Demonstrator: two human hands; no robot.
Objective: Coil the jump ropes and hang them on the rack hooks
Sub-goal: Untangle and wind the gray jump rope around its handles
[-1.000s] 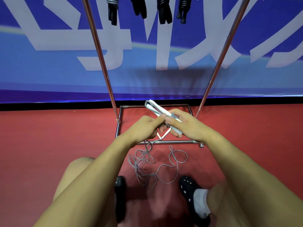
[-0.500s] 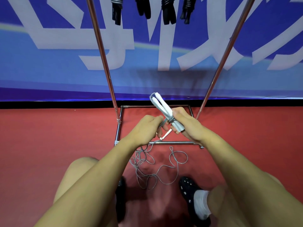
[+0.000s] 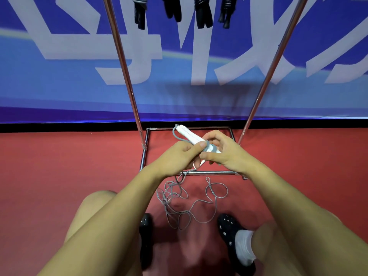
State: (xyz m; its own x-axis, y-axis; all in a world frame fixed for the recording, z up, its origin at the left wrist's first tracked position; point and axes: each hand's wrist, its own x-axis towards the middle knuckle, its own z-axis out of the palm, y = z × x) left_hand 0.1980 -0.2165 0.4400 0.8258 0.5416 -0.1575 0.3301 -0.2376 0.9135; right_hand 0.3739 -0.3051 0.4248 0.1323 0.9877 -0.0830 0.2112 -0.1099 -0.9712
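While the left hand [image 3: 179, 154] pinches the grey cord wrapped round the two white jump rope handles [image 3: 194, 138], the right hand [image 3: 223, 150] curls its fingers about the same bundle, held above the near bar of the metal rack [image 3: 211, 172]. Loose grey cord [image 3: 191, 202] trails in loops on the red floor [image 3: 59, 166] between two black shoes [image 3: 229, 226]. Far behind, dark rope handles [image 3: 201, 14] hang before a blue banner [image 3: 59, 92] with large white characters, cropped and unreadable.

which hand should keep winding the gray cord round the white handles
Right, probably. The left hand already grips the white handles and steadies them, while the right hand pinches the gray cord at the wrap, free to loop it.
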